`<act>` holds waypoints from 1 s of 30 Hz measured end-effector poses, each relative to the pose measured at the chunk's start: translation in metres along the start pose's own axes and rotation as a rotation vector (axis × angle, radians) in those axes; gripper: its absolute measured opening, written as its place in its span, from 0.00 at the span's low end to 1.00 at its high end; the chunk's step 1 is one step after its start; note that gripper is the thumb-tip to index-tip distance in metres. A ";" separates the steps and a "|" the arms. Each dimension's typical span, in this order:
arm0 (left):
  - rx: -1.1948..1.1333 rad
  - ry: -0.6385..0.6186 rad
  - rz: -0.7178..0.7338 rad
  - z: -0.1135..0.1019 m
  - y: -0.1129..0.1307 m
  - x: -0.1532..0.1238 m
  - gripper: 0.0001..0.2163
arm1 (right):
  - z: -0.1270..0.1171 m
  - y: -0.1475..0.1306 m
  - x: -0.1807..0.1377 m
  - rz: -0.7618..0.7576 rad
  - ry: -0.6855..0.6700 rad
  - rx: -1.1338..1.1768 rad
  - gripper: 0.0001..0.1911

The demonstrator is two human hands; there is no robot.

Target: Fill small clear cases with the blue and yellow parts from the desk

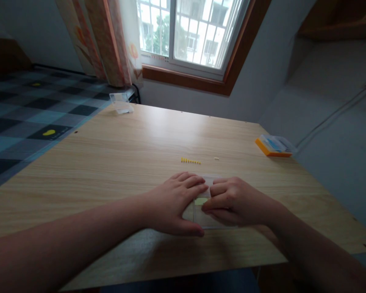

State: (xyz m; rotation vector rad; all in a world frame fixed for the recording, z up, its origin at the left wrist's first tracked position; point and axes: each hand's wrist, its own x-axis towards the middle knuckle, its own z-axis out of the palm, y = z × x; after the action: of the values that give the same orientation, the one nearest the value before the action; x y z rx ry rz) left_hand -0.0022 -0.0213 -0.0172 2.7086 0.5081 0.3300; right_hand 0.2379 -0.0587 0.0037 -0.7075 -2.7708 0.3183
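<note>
A shallow clear plastic box lies on the wooden table in front of me, partly covered by both hands. My left hand spans its left side, thumb along the near edge and fingers over the far part, gripping it. From the right, my right hand reaches over the box with its fingers curled together. Its index fingertip is at a pale yellow-green strip in the box; whatever lies between the fingertips is hidden. Just beyond the hands, a row of small yellow pieces runs across the table.
A tiny pale piece lies right of the yellow row. An open clear container stands at the table's far left corner, and an orange-edged case at the right edge. A checked bed adjoins the table on the left.
</note>
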 end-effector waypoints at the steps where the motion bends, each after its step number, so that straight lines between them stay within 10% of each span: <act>1: 0.001 -0.002 0.001 0.000 0.000 0.000 0.42 | 0.000 0.000 0.000 0.002 -0.006 -0.002 0.09; 24: 0.020 -0.008 0.003 0.002 -0.001 -0.001 0.42 | -0.004 0.002 -0.002 -0.003 0.044 -0.049 0.11; 30: 0.003 -0.003 -0.009 0.000 0.000 -0.001 0.44 | -0.014 0.015 -0.006 0.060 0.531 -0.204 0.05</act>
State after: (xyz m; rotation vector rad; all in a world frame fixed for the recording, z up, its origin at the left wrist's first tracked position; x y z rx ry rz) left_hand -0.0028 -0.0218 -0.0174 2.7087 0.5203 0.3232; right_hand 0.2535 -0.0472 0.0113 -0.7877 -2.2939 -0.1314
